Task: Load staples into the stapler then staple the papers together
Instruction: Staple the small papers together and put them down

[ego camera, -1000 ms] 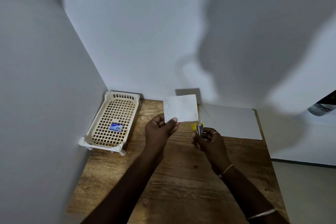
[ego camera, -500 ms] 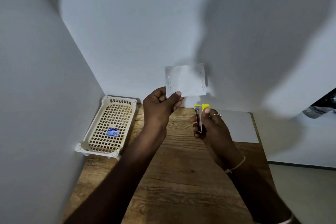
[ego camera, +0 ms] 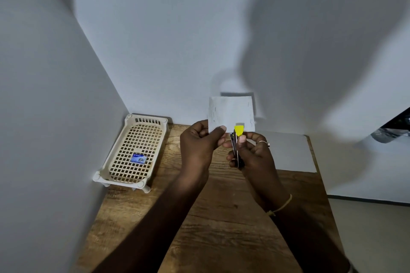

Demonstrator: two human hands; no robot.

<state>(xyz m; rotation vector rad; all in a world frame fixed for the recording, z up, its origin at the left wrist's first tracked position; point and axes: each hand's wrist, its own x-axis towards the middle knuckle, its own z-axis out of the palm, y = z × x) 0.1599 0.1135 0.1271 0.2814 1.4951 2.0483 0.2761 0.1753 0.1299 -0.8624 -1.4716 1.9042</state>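
Stapler [ego camera: 239, 131] now at papers [ego camera: 231, 111] btm edge, R hand [ego camera: 255, 154] gripping.

papers [ego camera: 230, 111] white | stapler [ego camera: 239, 130] yellow tip | basket [ego camera: 135, 150] cream grid

Right hand [ego camera: 255, 153]: a thin pale ring [ego camera: 263, 142] on one finger, and a knotted yellowish cord [ego camera: 282, 205] around the wrist. Higher on that forearm, a pale bangle [ego camera: 350, 269] barely shows. Left forearm [ego camera: 168, 210] bare.
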